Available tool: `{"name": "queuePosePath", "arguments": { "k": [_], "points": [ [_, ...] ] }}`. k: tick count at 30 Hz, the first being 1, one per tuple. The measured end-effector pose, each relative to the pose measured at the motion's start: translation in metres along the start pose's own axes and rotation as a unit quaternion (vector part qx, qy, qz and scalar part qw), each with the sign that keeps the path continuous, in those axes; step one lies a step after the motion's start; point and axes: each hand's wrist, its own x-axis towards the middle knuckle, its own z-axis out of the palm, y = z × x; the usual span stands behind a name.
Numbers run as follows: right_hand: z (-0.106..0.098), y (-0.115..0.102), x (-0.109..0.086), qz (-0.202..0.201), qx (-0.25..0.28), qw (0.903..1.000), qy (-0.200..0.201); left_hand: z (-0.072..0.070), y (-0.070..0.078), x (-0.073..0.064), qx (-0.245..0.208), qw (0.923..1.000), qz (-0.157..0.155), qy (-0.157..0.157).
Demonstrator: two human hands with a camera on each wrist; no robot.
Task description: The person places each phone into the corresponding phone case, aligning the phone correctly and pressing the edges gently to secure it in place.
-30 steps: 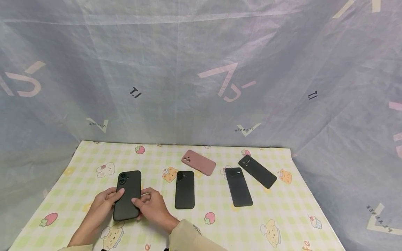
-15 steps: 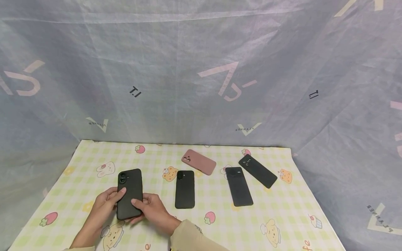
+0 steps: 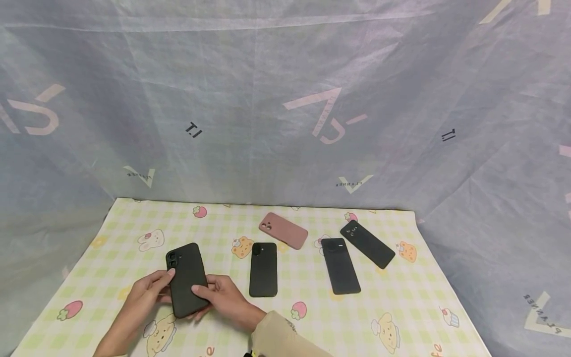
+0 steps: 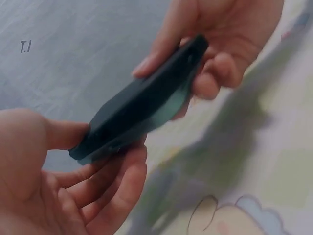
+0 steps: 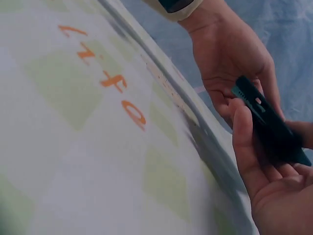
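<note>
Both hands hold a phone in a black case [image 3: 189,282] over the near left part of the table, its back and camera lenses facing up. My left hand [image 3: 144,292] grips its left edge, thumb on the back near the camera corner. On the opposite lower edge, my right hand [image 3: 227,300] pinches it, thumb on top and fingers folded beneath. The left wrist view shows the dark phone [image 4: 142,103] edge-on with a paler glossy underside. An opening shows in the end of the case [image 5: 259,105] in the right wrist view.
A black phone case [image 3: 263,270] lies right of the hands, with a pink phone case [image 3: 284,230] behind it. Farther right lie a dark slab with a round camera area [image 3: 341,265] and another black phone-shaped piece [image 3: 368,243]. The table wears a checked cloth [image 3: 312,332]; a grey curtain [image 3: 250,124] hangs behind.
The held phone has shifted slightly right and turned so its top leans left. Both hands keep their hold, the right hand moving a little to the right. The other pieces stay put.
</note>
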Motion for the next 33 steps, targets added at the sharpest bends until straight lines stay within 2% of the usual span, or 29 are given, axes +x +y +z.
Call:
{"name": "queuePosePath", "arguments": {
  "k": [5, 9, 13, 18, 20, 28, 33],
  "points": [
    [-0.003, 0.001, -0.002, 0.0, -0.005, 0.9998, -0.019, -0.007, -0.001, 0.0, 0.012, 0.9999, 0.008, -0.004],
    [-0.004, 0.0, -0.005, 0.012, -0.02, 0.9993, -0.029, -0.016, 0.002, 0.003, 0.028, 0.9995, 0.014, 0.007],
    [-0.004, -0.002, -0.008, 0.033, -0.031, 0.9981, -0.042, -0.022, 0.008, 0.006, 0.059, 0.997, 0.043, 0.023],
    [-0.004, -0.003, -0.011, 0.05, -0.046, 0.9957, -0.062, -0.025, 0.012, 0.007, 0.123, 0.9855, 0.113, 0.031],
    [-0.004, -0.004, -0.012, 0.052, -0.056, 0.9943, -0.074, -0.025, 0.013, 0.007, 0.143, 0.9807, 0.13, 0.03],
    [-0.009, -0.008, -0.014, 0.058, -0.086, 0.9859, -0.131, -0.019, 0.016, 0.008, 0.192, 0.9651, 0.177, 0.016],
    [-0.013, -0.01, -0.012, 0.065, -0.096, 0.9837, -0.138, -0.018, 0.017, 0.007, 0.204, 0.9623, 0.179, 0.015]
  ]
}}
